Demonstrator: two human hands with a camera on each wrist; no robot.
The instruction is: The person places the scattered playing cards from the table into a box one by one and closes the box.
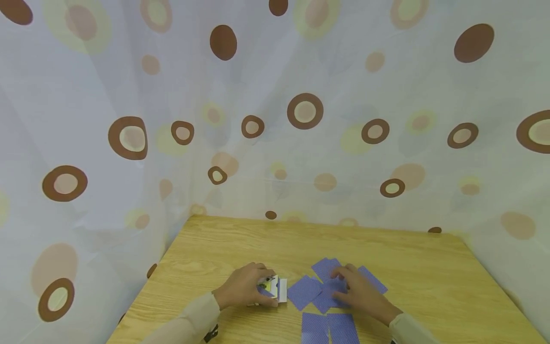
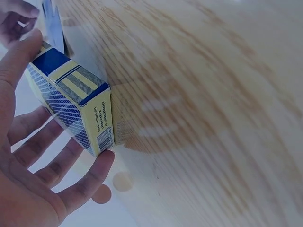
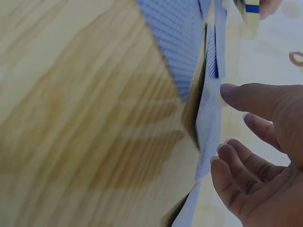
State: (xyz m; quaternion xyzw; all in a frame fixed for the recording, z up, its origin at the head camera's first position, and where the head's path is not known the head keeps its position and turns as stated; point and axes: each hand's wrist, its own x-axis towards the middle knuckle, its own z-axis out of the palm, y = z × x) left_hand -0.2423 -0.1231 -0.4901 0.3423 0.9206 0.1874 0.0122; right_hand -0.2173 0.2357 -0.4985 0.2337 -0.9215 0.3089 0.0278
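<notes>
My left hand [image 1: 245,288] grips a small playing card box [image 2: 66,101], thumb on one edge and fingers along the opposite edge. Blue stripes, a patterned back and a barcode mark the box in the left wrist view. Its open end with a white flap [image 1: 282,290] points right, toward the loose cards. Over a spread of blue-backed playing cards [image 1: 304,292] hovers my right hand [image 1: 363,292], its fingers loosely bent. The right thumb tip comes right at a card's edge [image 3: 208,101] in the right wrist view, with nothing pinched between the fingers.
Two more cards [image 1: 314,328] lie side by side near the front of the wooden table [image 1: 206,248]. Another card [image 1: 373,279] pokes out beyond the right hand. A dotted curtain [image 1: 258,157] hangs behind the table and along both sides.
</notes>
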